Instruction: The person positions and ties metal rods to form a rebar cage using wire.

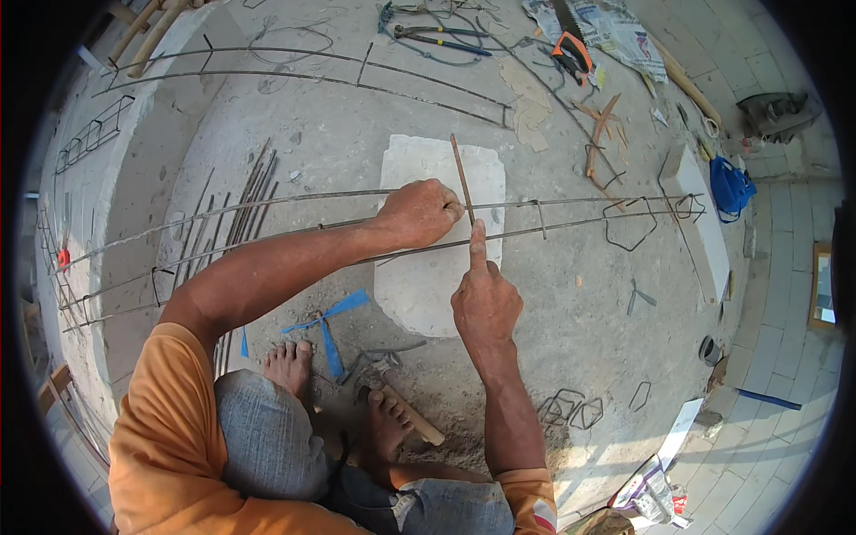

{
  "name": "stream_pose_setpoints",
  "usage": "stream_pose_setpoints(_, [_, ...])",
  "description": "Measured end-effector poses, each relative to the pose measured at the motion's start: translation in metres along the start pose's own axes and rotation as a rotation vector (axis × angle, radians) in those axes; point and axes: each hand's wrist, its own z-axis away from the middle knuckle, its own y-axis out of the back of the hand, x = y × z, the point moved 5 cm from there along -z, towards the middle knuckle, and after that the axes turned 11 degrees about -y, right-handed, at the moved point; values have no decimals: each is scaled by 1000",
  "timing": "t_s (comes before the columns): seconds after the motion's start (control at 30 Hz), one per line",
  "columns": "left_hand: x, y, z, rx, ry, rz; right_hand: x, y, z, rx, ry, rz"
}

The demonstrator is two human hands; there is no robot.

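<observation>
Gripping one thin rod [462, 176], the left hand [417, 214] crosses two long rebars [267, 207] — right hand [484, 303] fingers closed, one pointing.

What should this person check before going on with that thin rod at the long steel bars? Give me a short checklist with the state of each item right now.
1. Left hand gripping the long bars where the thin rod crosses: ok.
2. Right hand on the rod: index finger points up against its lower end; whether it is firmly gripped, cannot tell.
3. Support under the joint: pale slab lies below the bars: ok.
4. Feet out of the way: bare feet sit next to a wooden-handled tool: not ok.
5. Spare bent stirrups within reach at the right: ok.
6. Tie made tight: cannot tell.
</observation>
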Motion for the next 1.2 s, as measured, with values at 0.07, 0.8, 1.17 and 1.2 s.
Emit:
stream_pose_setpoints(0.07, [8, 7, 1, 35, -38, -72, -7, 12, 2, 34, -1, 60])
stream_pose_setpoints(0.8, [12, -4, 15, 283, -233, -325, -21, 11, 6, 14, -27, 222])
stream_pose_setpoints(1.17, [-2, 5, 5, 132, -89, -33, 11, 17, -2, 133, -66, -167])
stream_pose_setpoints(1.2, [-6, 2, 1, 133, -101, -28, 17, 9, -4, 143, -70, -159])
